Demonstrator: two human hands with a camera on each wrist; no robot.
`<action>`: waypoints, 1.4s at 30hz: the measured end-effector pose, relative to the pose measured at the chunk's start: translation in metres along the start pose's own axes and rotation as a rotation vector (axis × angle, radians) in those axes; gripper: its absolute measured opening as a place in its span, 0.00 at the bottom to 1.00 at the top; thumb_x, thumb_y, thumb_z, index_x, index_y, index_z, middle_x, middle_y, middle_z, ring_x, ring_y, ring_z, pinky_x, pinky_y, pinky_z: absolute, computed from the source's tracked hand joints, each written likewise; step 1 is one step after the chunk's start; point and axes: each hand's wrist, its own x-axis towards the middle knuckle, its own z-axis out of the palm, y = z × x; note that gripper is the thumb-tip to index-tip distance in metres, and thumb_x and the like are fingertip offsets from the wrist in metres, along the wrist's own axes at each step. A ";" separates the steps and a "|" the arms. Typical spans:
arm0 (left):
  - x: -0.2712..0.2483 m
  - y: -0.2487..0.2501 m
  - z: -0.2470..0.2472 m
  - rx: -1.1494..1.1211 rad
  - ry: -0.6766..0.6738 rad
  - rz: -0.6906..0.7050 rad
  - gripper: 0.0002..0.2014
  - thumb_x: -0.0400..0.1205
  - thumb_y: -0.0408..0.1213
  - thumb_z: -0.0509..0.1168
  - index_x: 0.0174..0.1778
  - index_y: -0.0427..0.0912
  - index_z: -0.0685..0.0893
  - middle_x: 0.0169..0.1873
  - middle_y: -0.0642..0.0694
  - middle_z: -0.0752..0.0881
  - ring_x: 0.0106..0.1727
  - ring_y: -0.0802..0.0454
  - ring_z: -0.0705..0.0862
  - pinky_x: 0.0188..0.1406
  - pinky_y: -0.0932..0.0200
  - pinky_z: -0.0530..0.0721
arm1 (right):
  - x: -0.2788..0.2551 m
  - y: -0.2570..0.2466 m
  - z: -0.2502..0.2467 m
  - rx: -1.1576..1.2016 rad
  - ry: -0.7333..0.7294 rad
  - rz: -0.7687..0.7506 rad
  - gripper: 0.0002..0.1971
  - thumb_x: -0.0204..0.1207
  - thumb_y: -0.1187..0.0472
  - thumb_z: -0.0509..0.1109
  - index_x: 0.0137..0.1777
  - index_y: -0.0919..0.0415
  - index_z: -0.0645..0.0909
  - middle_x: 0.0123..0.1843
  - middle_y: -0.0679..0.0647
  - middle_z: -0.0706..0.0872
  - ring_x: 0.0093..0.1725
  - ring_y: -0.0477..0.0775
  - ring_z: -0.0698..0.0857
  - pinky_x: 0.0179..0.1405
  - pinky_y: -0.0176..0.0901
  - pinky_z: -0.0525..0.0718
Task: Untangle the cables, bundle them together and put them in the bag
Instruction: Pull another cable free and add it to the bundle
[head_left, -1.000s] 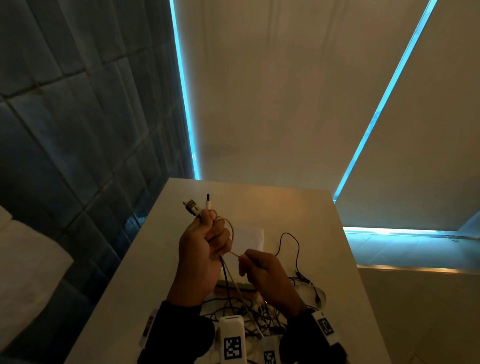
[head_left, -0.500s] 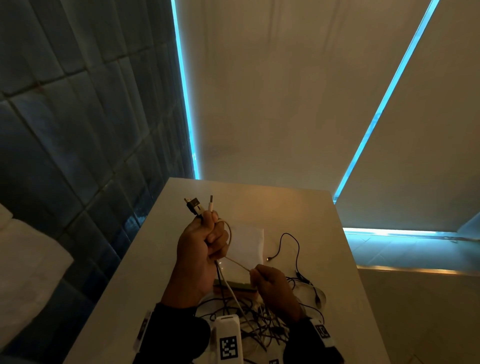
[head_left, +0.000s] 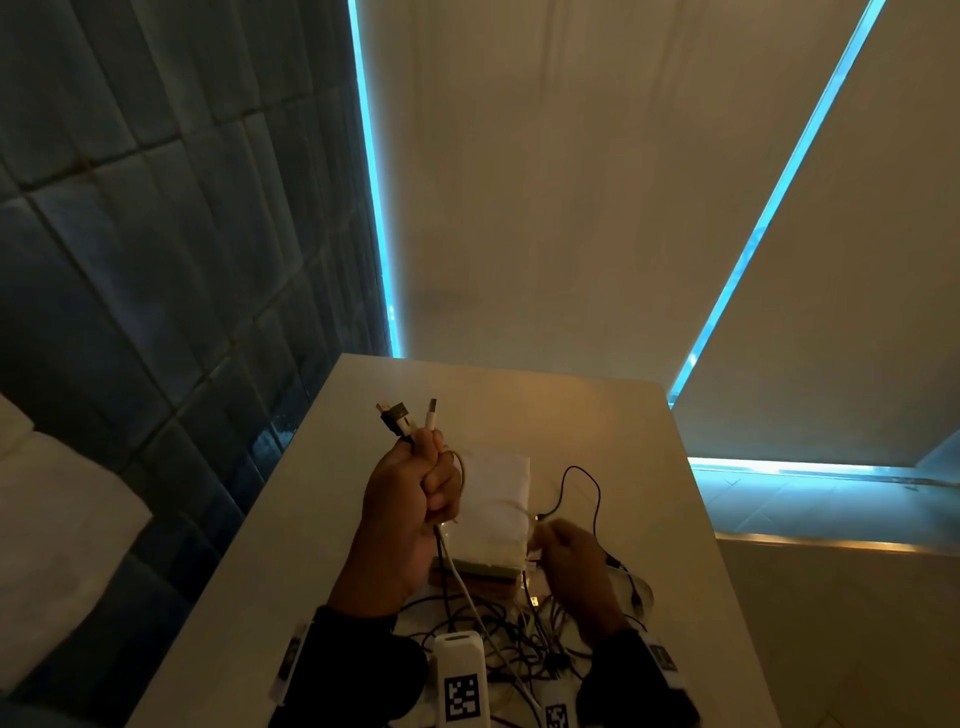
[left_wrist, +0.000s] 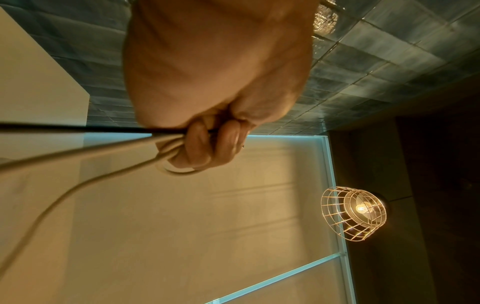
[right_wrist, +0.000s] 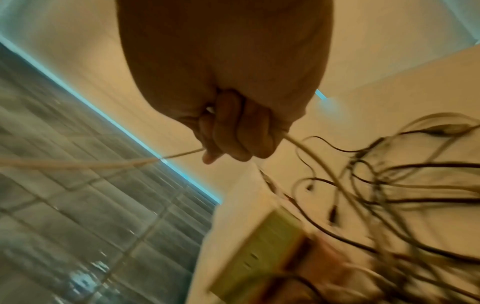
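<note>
Since a second ago, the right hand (head_left: 569, 564) has drawn a pale cable (right_wrist: 306, 148) rightward and lower, fingers curled round it, toward the table's (head_left: 291, 551) right side; bare tabletop lies beyond. Raised upright, the left hand (head_left: 410, 499) is fisted round black and white cables (left_wrist: 166, 144), their plugs (head_left: 408, 418) poking above. A white cloth bag (head_left: 496, 499) lies flat between the hands, tangled thin cables (head_left: 519, 639) nearer the person.

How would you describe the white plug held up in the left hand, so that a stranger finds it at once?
On the pale table, the left hand is raised. Two plugs stick up from it; the white plug is slim, right of the dark plug.
</note>
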 end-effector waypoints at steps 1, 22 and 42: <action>0.000 -0.001 0.001 0.011 0.011 -0.007 0.14 0.88 0.40 0.50 0.36 0.43 0.69 0.19 0.53 0.66 0.17 0.60 0.61 0.17 0.65 0.55 | -0.001 -0.017 -0.007 0.060 0.031 -0.049 0.15 0.82 0.64 0.62 0.34 0.63 0.81 0.26 0.51 0.77 0.26 0.47 0.74 0.27 0.41 0.71; -0.001 -0.003 0.006 -0.224 -0.017 0.027 0.14 0.88 0.39 0.49 0.38 0.42 0.71 0.27 0.47 0.78 0.22 0.55 0.70 0.21 0.63 0.71 | -0.032 -0.090 -0.015 0.145 -0.467 -0.218 0.15 0.83 0.62 0.62 0.34 0.60 0.78 0.19 0.41 0.73 0.21 0.39 0.69 0.24 0.31 0.68; -0.001 0.001 0.005 -0.125 -0.074 0.033 0.11 0.83 0.41 0.54 0.36 0.41 0.71 0.17 0.54 0.64 0.16 0.61 0.58 0.17 0.64 0.54 | -0.008 -0.016 0.008 0.019 -0.358 -0.161 0.15 0.82 0.62 0.63 0.32 0.59 0.77 0.26 0.48 0.75 0.26 0.39 0.73 0.30 0.31 0.72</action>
